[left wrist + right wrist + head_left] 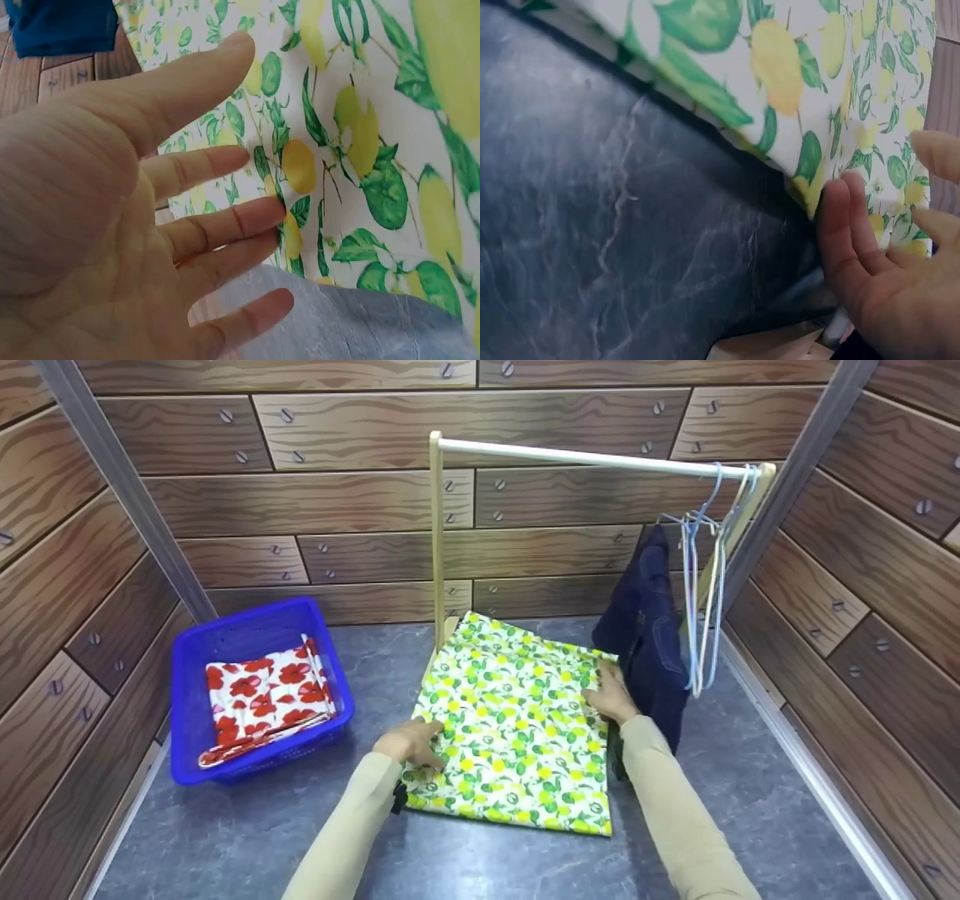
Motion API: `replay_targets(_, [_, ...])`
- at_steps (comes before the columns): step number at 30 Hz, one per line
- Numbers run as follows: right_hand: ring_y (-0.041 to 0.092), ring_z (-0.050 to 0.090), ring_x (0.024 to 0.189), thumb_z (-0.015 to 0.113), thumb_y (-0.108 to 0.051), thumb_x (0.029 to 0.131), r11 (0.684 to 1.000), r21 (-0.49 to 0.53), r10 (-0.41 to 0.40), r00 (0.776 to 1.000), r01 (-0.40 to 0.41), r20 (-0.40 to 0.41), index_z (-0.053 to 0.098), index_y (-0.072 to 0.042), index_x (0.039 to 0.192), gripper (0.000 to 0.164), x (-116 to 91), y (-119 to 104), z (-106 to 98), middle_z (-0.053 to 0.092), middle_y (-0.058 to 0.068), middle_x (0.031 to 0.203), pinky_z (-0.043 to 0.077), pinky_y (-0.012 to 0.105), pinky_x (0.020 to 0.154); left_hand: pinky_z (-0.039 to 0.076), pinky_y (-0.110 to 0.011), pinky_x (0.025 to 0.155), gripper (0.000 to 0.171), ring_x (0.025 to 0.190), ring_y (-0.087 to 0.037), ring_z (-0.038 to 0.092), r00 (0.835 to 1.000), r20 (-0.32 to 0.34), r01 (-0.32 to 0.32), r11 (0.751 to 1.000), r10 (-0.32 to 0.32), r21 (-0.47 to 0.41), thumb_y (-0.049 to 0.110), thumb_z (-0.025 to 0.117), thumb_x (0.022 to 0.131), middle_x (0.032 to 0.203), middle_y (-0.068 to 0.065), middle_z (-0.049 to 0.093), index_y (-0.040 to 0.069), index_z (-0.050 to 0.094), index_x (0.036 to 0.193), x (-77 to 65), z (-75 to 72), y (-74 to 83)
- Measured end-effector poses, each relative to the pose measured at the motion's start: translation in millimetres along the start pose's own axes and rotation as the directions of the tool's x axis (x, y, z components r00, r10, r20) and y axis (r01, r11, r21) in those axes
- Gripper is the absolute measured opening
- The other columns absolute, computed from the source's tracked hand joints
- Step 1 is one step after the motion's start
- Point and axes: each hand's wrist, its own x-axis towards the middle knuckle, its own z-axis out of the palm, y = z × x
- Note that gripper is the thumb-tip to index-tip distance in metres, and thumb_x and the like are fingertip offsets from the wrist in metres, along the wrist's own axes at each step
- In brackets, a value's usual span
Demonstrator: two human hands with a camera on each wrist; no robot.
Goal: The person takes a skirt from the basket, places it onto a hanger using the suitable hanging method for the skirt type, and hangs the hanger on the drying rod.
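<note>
A white cloth with a yellow and green lemon print lies folded in a rough rectangle on the grey marbled surface. At its left edge is my left hand, fingers spread and extended against the fabric; in the left wrist view the palm of the hand shows with nothing gripped. My right hand lies at the upper right edge of the cloth. Seen from the right wrist, its extended fingers are right at the cloth's border, with the thumb side apart.
To the left stands a blue plastic basket holding a folded cloth with red flowers. Behind is a rack with several hangers at its right end. Dark blue trousers hang there, close beside my right hand. Wood-patterned walls enclose the space.
</note>
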Motion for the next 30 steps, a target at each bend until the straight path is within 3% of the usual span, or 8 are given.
replay_targets(3, [0.046,0.004,0.148,0.055,-0.019,0.098,1.0,-0.016,-0.016,0.999,0.015,-0.045,-0.007,-0.014,0.158,0.086,-1,1,3,-0.022,0.019,0.161,0.026,0.059,0.115,0.039,-0.058,0.107,0.071,0.139,-0.038,0.037,1.0,-0.017,0.019,0.999,-0.019,0.038,0.037,0.072,0.086,0.153,-0.016,0.037,0.026,0.042,0.149,-0.6,2.3,1.5])
replay_targets(6, [0.046,0.001,0.149,0.056,-0.02,0.097,0.997,-0.071,-0.004,1.0,0.001,-0.03,-0.01,-0.013,0.157,0.089,-1,2,5,-0.028,0.017,0.16,0.023,0.059,0.116,0.034,-0.058,0.111,0.066,0.143,-0.038,0.032,1.0,-0.03,0.004,0.997,-0.002,0.081,0.038,0.069,0.088,0.153,-0.018,0.037,0.027,0.045,0.148,0.3,5.9,0.4])
replay_targets(12, [0.045,-0.008,0.149,0.049,-0.024,0.099,0.99,-0.101,0.098,0.995,-0.099,-0.016,-0.015,-0.009,0.155,0.087,0,4,-4,-0.019,0.023,0.161,0.011,0.059,0.12,0.024,-0.058,0.117,0.059,0.148,-0.038,0.022,0.999,-0.028,-0.036,0.993,0.039,0.109,0.041,0.064,0.093,0.156,-0.017,0.033,0.026,0.046,0.147,3.9,7.0,-2.8])
replay_targets(17, [0.048,-0.001,0.147,0.045,-0.028,0.1,0.978,-0.148,0.147,0.989,-0.146,-0.004,-0.002,-0.001,0.156,0.078,0,3,-4,-0.01,0.029,0.16,0.012,0.06,0.119,0.026,-0.059,0.115,0.06,0.147,-0.038,0.024,0.998,-0.026,-0.057,0.99,0.061,0.127,0.042,0.062,0.093,0.154,-0.019,0.034,0.025,0.044,0.148,5.1,6.8,-4.1])
replay_targets(24, [0.049,0.007,0.146,0.048,-0.032,0.1,0.979,-0.182,0.097,0.995,-0.096,0.0,0.011,0.009,0.153,0.076,-17,-13,9,-0.006,0.032,0.159,0.018,0.058,0.118,0.032,-0.057,0.112,0.076,0.143,-0.038,0.027,0.997,-0.058,-0.045,0.993,0.052,0.109,0.041,0.076,0.082,0.151,-0.021,0.034,0.025,0.043,0.149,1.2,10.2,-4.5])
replay_targets(27, [0.05,0.032,0.137,0.048,-0.035,0.101,0.977,-0.2,0.09,0.994,-0.075,0.067,0.032,0.011,0.146,0.066,-30,-23,15,0.022,0.037,0.151,0.034,0.057,0.11,0.026,-0.061,0.114,0.08,0.142,-0.039,0.026,0.997,-0.062,-0.044,0.993,0.051,0.111,0.04,0.079,0.08,0.151,-0.021,0.032,0.023,0.043,0.149,1.6,12.4,-2.1])
replay_targets(30, [0.048,0.042,0.13,0.049,-0.037,0.101,0.98,-0.192,0.083,0.987,-0.055,0.139,0.038,0.008,0.143,0.063,-43,-32,20,0.036,0.034,0.145,0.041,0.056,0.103,0.026,-0.062,0.113,0.081,0.138,-0.038,0.029,0.996,-0.063,-0.052,0.992,0.06,0.117,0.041,0.08,0.079,0.148,-0.02,0.033,0.018,0.044,0.148,3.0,16.5,2.1])
